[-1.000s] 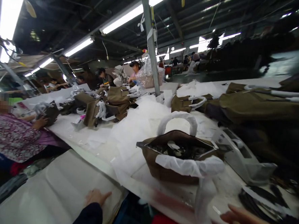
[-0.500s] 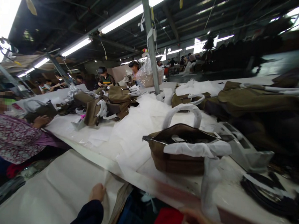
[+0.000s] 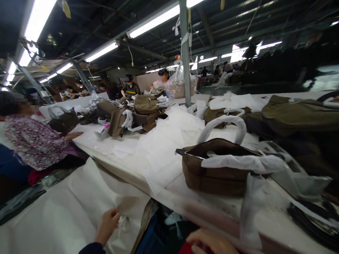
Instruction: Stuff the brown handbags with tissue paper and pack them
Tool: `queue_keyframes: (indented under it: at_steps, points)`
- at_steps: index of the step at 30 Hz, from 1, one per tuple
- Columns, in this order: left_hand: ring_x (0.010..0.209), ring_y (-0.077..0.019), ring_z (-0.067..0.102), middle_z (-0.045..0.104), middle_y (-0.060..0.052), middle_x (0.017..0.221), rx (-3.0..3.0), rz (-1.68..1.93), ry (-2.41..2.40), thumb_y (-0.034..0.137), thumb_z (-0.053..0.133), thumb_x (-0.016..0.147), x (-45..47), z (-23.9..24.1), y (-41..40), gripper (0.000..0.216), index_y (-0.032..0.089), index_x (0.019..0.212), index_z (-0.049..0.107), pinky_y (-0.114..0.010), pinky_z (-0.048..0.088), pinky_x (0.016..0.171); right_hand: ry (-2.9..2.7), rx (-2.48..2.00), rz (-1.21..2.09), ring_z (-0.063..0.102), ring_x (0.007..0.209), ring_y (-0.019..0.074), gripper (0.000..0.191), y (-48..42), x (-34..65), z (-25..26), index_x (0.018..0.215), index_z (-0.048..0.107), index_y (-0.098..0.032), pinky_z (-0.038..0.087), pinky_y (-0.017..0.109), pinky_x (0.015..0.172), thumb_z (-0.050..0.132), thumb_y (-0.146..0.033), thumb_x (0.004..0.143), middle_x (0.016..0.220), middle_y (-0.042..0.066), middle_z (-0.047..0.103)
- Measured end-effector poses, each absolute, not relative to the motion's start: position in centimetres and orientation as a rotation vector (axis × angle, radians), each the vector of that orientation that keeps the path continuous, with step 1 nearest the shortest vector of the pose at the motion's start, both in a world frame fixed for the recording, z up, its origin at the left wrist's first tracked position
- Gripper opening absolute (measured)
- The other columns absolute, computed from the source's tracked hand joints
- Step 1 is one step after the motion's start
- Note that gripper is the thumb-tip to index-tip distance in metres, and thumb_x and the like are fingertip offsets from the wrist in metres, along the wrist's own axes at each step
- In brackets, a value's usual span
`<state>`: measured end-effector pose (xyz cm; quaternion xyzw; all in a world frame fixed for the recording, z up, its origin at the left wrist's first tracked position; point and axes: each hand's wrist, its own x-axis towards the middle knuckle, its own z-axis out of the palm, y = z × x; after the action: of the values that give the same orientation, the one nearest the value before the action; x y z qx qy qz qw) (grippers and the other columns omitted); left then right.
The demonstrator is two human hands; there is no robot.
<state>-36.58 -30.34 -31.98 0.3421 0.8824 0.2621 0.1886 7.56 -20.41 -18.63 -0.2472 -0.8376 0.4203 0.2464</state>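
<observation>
White sheet point(image 3: 67, 205) edge pinched in L hand point(image 3: 107, 224) fingers; R hand point(image 3: 216, 250) loose, apart, holding nothing.

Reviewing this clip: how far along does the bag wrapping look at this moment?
Done: the brown bag on the table has both handles wrapped in white. In hand: the left hand pinches the top white sheet of the low stack; the right hand holds nothing. Left: the bag body is unwrapped, and more bags wait behind.

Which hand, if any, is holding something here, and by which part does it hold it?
The left hand pinches the white sheet at a fold near its edge. The right hand holds nothing visible.
</observation>
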Motion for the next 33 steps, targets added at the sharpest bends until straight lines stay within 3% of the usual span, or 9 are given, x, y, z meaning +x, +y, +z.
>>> queue_keyframes:
  at_steps: [5, 11, 17, 24, 33]
  points:
    - [0.054, -0.0178, 0.063, 0.058, 0.002, 0.058, 1.06, 0.744, 2.457, 0.03, 0.044, 0.077, -36.0, -31.3, -31.3, 0.015, 0.021, 0.068, 0.053, -0.025, 0.047, 0.052, -2.489, -0.667, 1.229, 0.066, 0.078, 0.0161, 0.023, -19.6, 5.1, -18.7, 0.102, 0.069, -0.019, 0.05, 0.022, 0.071, 0.05, -0.023, 0.09, 0.091, 0.003, 0.072]
    - [0.056, -0.0166, 0.06, 0.056, 0.002, 0.053, 1.142, 0.59, 2.469, 0.019, 0.048, 0.077, -36.7, -31.4, -31.1, 0.017, 0.021, 0.06, 0.05, -0.027, 0.045, 0.06, -2.634, -0.693, 1.218, 0.067, 0.087, 0.0179, 0.021, -20.4, 4.3, -19.5, 0.104, 0.072, -0.022, 0.049, 0.024, 0.08, 0.056, -0.024, 0.09, 0.097, 0.003, 0.073]
    - [0.05, -0.0141, 0.058, 0.055, 0.005, 0.053, 1.132, 0.524, 2.405, 0.016, 0.049, 0.082, -37.3, -31.3, -30.2, 0.021, 0.019, 0.061, 0.049, -0.027, 0.046, 0.055, -2.598, -0.754, 1.295, 0.065, 0.103, 0.02, 0.024, -21.1, 5.0, -20.7, 0.113, 0.07, -0.027, 0.047, 0.026, 0.094, 0.057, -0.03, 0.093, 0.109, 0.002, 0.071]
    - [0.049, -0.0166, 0.058, 0.053, 0.003, 0.047, 1.143, 0.505, 2.384, 0.02, 0.047, 0.072, -37.8, -30.4, -30.6, 0.017, 0.023, 0.055, 0.043, -0.026, 0.042, 0.052, -2.644, -0.811, 1.341, 0.065, 0.103, 0.0227, 0.025, -21.1, 4.3, -18.8, 0.112, 0.072, -0.026, 0.047, 0.029, 0.093, 0.059, -0.024, 0.09, 0.108, 0.004, 0.072]
    - [0.051, -0.018, 0.058, 0.053, 0.003, 0.052, 1.179, 0.665, 2.242, 0.032, 0.046, 0.064, -38.4, -28.2, -31.4, 0.011, 0.023, 0.058, 0.049, -0.027, 0.044, 0.051, -2.677, -0.792, 1.361, 0.065, 0.098, 0.0226, 0.024, -20.5, 3.4, -19.0, 0.108, 0.073, -0.027, 0.046, 0.03, 0.086, 0.058, -0.027, 0.089, 0.105, 0.004, 0.073]
